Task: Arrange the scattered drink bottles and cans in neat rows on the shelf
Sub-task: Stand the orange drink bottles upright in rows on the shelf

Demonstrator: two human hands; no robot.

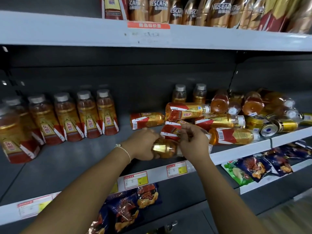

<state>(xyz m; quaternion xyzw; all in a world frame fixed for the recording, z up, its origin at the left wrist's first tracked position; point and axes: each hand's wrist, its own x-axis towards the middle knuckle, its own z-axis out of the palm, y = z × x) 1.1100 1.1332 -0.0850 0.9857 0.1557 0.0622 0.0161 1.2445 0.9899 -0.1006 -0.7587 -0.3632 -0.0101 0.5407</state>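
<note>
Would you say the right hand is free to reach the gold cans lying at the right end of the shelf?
Probably not yet: the right hand and left hand both hold a lying bottle, and toppled bottles lie between it and the gold cans.

Both forearms bare, no sleeves in view. Thin pale cord bracelet (125, 152) circled left wrist, small knot or bead sat on upper side. Right wrist unadorned. No rings or gloves showed.
</note>
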